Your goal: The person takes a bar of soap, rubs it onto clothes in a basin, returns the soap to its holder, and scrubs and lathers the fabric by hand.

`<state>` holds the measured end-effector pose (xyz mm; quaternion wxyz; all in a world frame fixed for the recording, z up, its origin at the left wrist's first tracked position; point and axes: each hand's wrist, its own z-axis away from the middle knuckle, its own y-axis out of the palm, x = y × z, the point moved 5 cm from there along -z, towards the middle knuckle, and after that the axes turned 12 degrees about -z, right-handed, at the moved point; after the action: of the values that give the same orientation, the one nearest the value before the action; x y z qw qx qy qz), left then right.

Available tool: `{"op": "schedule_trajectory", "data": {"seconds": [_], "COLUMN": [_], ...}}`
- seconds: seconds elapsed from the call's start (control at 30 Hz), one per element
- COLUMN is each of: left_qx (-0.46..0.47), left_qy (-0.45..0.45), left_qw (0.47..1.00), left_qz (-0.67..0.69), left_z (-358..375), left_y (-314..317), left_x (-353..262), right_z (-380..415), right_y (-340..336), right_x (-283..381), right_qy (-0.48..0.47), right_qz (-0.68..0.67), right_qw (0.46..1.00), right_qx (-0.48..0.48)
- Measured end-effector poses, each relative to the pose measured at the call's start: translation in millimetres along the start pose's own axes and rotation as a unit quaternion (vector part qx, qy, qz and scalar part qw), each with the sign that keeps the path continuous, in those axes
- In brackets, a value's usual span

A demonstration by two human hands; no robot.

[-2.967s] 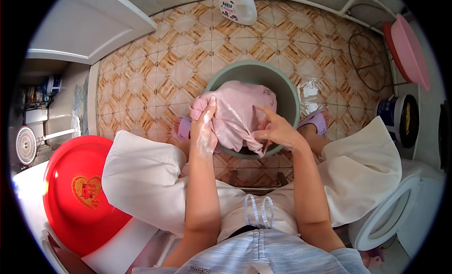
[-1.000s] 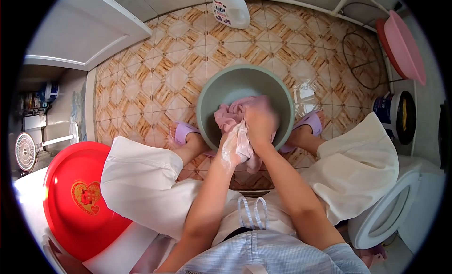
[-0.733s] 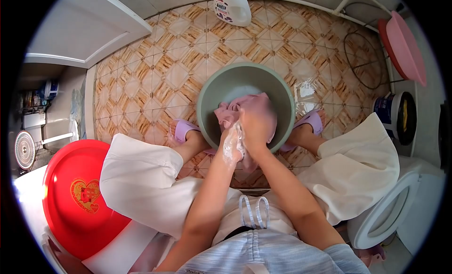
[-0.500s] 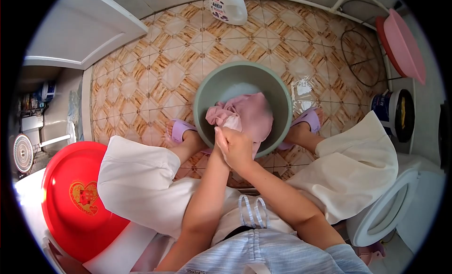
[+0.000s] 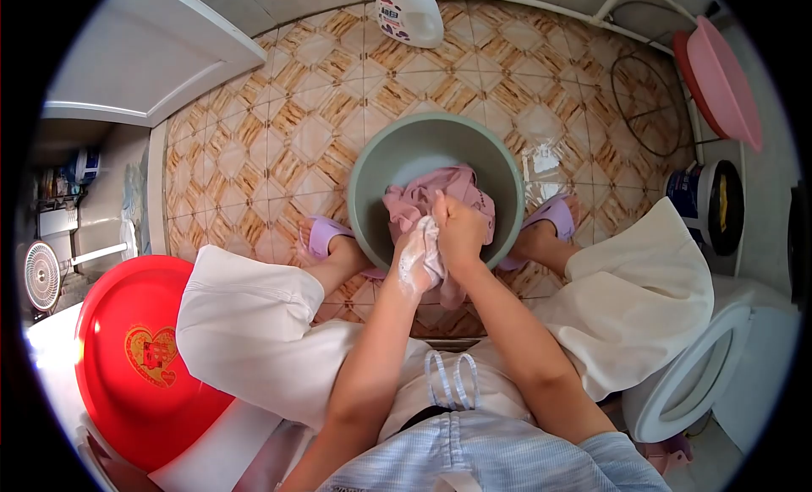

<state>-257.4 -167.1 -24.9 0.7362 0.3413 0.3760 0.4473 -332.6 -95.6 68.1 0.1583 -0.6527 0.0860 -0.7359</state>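
A pink garment (image 5: 436, 188) lies bunched in a round grey-green tub (image 5: 364, 175) on the floor between my feet. My left hand (image 5: 416, 259), covered in white suds, is closed on a soapy fold of the cloth. Beside it, my right hand (image 5: 463, 232) grips another part of the same garment, its thumb pointing up. Both hands are close together above the tub's near side. A loose end of the cloth hangs below them, over the near rim. My left fingers are partly hidden by cloth and foam.
A white detergent bottle (image 5: 410, 17) stands ahead near the wall. To the left is a red basin (image 5: 127, 390); pink basin (image 5: 719, 82) and bucket (image 5: 706, 205) are on the right. A toilet (image 5: 689, 374) sits at lower right on the patterned tile floor (image 5: 313, 95).
My hands, pressed together before, have moved slightly apart and now sit side by side. The right hand has rotated thumb-up, suds show on the left, and the garment has shifted in the tub.
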Motion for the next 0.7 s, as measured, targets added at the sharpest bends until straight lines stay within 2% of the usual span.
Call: {"op": "schedule_trajectory", "data": {"seconds": [0.03,0.1,0.17,0.23,0.3,0.37,0.43,0.47,0.5,0.53,0.57,0.6,0.63,0.67,0.7], "left_qx": [0.000,-0.020,-0.043,-0.067,-0.073,0.050,0.173,0.232,0.289,0.290,0.054,-0.187,-0.187,-0.013,0.163], "left_qy": [0.000,-0.003,-0.001,-0.003,-0.006,0.030,0.069,0.087,0.105,0.103,0.035,-0.034,-0.035,0.044,0.122], "left_qw": [1.000,1.000,0.999,0.998,0.997,0.998,0.983,0.969,0.951,0.951,0.998,0.979,0.979,0.997,0.978], "left_qz": [0.002,0.001,-0.001,-0.006,-0.033,-0.013,0.008,0.017,0.026,0.025,-0.023,-0.068,-0.069,-0.058,-0.043], "left_z": [-0.3,-0.2,2.4,9.3,13.7,3.5,-3.9,-3.9,-1.3,5.9,9.6,21.4,16.6,2.6,3.3], "left_y": [0.5,0.7,1.3,17.7,33.2,29.3,20.6,20.8,20.5,43.1,64.5,63.5,42.3,20.9,27.6], "left_x": [1.1,4.6,4.6,-1.2,0.6,0.2,2.1,1.1,0.8,-5.7,-10.4,-9.8,-4.0,-1.0,-5.5], "right_z": [12.0,51.0,34.3,-2.6,5.3,22.2,55.1,48.4,35.3,14.0,-2.4,-8.4,-1.0,14.7,32.9], "right_y": [3.6,23.0,21.2,7.3,6.6,6.7,23.8,24.1,22.4,14.5,4.3,-3.2,-3.2,3.7,10.7], "right_x": [7.4,43.4,29.0,-9.4,-5.6,11.8,44.9,38.9,29.1,10.7,-3.9,-5.7,1.3,18.2,35.1], "right_qy": [0.000,-0.202,-0.184,-0.001,-0.023,-0.048,-0.183,-0.209,-0.208,-0.124,-0.040,0.001,0.002,-0.075,-0.152], "right_qz": [0.002,-0.028,-0.009,0.000,0.014,0.031,0.016,-0.004,-0.005,0.029,0.062,0.105,0.105,0.072,0.040], "right_qw": [1.000,0.976,0.977,1.000,0.999,0.998,0.978,0.974,0.975,0.991,0.997,0.994,0.994,0.994,0.985], "right_qx": [0.000,0.071,0.108,0.021,0.018,0.011,0.096,0.083,0.083,0.048,0.011,0.014,0.014,0.043,0.072]}}
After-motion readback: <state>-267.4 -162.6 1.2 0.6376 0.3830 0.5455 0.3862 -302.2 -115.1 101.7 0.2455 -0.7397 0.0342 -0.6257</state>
